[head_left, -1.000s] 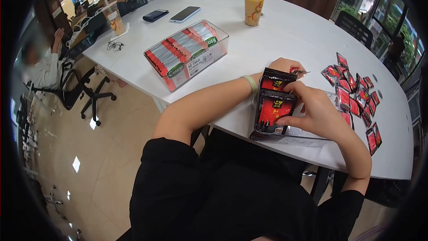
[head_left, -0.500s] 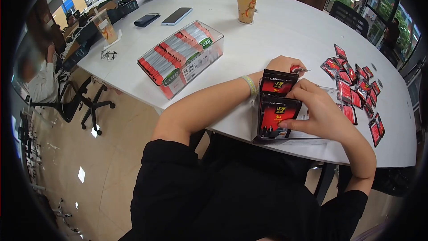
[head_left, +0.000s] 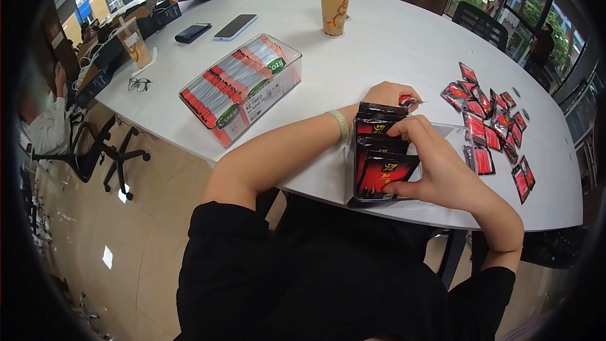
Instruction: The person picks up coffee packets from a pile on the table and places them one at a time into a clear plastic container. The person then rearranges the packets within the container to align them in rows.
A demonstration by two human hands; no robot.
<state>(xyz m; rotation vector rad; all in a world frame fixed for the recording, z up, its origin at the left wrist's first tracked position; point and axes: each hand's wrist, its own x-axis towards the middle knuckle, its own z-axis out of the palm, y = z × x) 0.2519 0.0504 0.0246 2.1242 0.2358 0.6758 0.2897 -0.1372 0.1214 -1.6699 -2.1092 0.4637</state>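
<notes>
A clear plastic box at the table's near edge holds upright black-and-red G7 coffee sachets in its left part. My right hand reaches over it, thumb against the front sachet and fingers on those behind, gripping the row. The front sachet leans forward, with gaps between it and the rear ones. Behind the box, my left hand is closed around a small red sachet whose silvery edge sticks out. Its fingers are partly hidden by the box and sachets.
Loose red sachets lie scattered to the right. A second clear box of packed sticks stands left. Farther back are a drink cup, a phone, a wallet, glasses and another cup. A person sits left.
The coffee sachets have spread apart, with the front one tilting forward. My right fingers have shifted from the middle of the row to the sachets farther back. The whole view has shifted slightly.
</notes>
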